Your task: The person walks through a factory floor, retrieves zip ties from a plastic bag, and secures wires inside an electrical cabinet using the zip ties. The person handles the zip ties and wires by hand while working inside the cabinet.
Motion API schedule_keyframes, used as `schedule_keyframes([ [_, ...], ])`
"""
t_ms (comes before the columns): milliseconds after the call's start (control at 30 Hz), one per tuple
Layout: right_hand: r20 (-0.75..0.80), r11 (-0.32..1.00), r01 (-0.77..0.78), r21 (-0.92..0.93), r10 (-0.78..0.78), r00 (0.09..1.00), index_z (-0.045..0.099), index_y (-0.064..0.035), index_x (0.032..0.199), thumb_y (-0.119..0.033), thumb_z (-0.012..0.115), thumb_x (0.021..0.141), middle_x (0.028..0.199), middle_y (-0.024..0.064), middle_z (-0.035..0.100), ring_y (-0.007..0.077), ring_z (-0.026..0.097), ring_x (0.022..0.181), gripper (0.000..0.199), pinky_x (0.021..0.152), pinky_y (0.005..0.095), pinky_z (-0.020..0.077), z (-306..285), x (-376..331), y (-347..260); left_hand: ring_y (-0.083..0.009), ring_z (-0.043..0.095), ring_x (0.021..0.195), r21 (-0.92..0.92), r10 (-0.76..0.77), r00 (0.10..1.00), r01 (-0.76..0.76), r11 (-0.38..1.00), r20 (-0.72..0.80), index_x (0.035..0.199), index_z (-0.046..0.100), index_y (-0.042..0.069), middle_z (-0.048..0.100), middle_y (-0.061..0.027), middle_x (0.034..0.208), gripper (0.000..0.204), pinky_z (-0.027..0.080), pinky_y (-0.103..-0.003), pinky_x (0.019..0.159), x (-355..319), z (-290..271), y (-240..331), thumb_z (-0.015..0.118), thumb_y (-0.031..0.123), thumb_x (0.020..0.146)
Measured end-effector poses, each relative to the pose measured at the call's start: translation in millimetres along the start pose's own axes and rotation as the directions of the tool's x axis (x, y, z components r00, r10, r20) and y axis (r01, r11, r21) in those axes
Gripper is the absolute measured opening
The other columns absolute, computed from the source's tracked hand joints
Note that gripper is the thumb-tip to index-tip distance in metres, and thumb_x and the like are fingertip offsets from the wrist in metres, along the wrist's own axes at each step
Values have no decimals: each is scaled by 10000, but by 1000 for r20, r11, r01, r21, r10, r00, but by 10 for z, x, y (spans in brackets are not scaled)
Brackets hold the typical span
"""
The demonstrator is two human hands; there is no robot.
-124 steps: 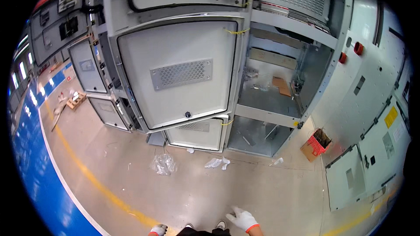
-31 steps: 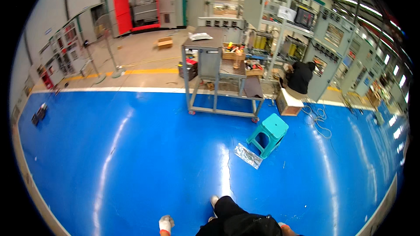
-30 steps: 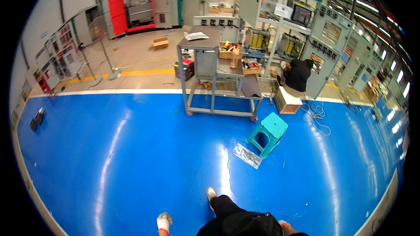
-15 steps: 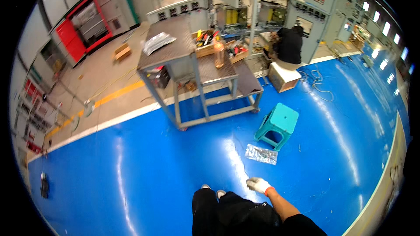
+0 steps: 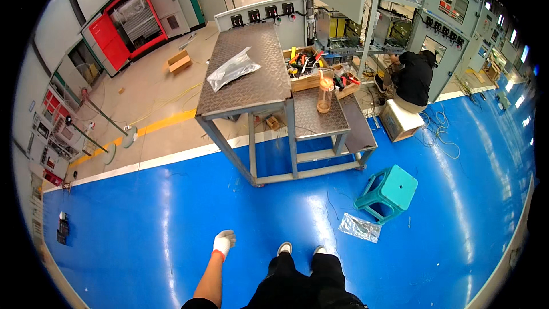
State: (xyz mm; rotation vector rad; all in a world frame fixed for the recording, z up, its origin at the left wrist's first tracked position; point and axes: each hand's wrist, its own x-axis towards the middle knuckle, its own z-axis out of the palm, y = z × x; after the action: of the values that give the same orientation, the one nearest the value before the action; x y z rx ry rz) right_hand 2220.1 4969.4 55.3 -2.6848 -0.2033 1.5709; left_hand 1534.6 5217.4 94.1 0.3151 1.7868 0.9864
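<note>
My left hand (image 5: 225,241), in a white glove with an orange-red cuff, hangs over the blue floor at the lower left of centre. Its fingers are loosely curled and nothing shows in them. My right hand is out of view. Ahead of me stands a stepped metal work stand (image 5: 251,88), its top apart from my hand. On the top lies a silvery plastic bag (image 5: 233,71). A clear bottle with an orange lid (image 5: 324,96) stands on the lower step. Behind it is a wooden box (image 5: 306,82) of hand tools.
A teal plastic stool (image 5: 396,186) stands at the right, with a clear plastic bag (image 5: 360,228) beside it on the floor. A person in black (image 5: 414,77) sits on a box (image 5: 403,117) at the grey cabinets. Cables (image 5: 440,129) lie near them. A cardboard box (image 5: 179,62) sits far left.
My right hand has gone out of view and my left hand has come in. The stand, stool and bags now appear farther right, and the stand looks larger.
</note>
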Motion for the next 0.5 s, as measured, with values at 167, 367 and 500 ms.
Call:
schedule_keyframes([
  [167, 106, 982, -12, 188, -8, 994, 663, -85, 1127, -300, 601, 912, 1050, 183, 714, 339, 678, 956, 310, 796, 482, 540, 9, -104, -731, -294, 668, 1043, 284, -72, 990, 36, 958, 118, 1288, 609, -11, 660, -190, 1259, 439, 542, -388, 880, -137, 963, 156, 482, -35, 869],
  [367, 180, 933, -81, 351, 18, 984, 685, -95, 1086, -214, 641, 894, 1077, 160, 713, 333, 679, 986, 230, 823, 476, 542, -329, 206, -1456, -284, 665, 1082, 512, -315, 573, -819, -259, 756, 1164, 711, 127, 698, -108, 1189, 326, 544, -384, 905, -63, 1166, -1282, 551, 219, 895],
  [500, 195, 900, 30, 434, -126, 973, 641, -95, 1094, -429, 570, 936, 911, 163, 702, 230, 642, 742, 376, 550, 425, 494, -315, 1479, -1214, -285, 657, 1094, 815, -462, 724, -240, 528, 513, 1076, 711, 102, 700, -125, 1159, 277, 546, -395, 904, 173, 1038, -1274, 574, 191, 853],
])
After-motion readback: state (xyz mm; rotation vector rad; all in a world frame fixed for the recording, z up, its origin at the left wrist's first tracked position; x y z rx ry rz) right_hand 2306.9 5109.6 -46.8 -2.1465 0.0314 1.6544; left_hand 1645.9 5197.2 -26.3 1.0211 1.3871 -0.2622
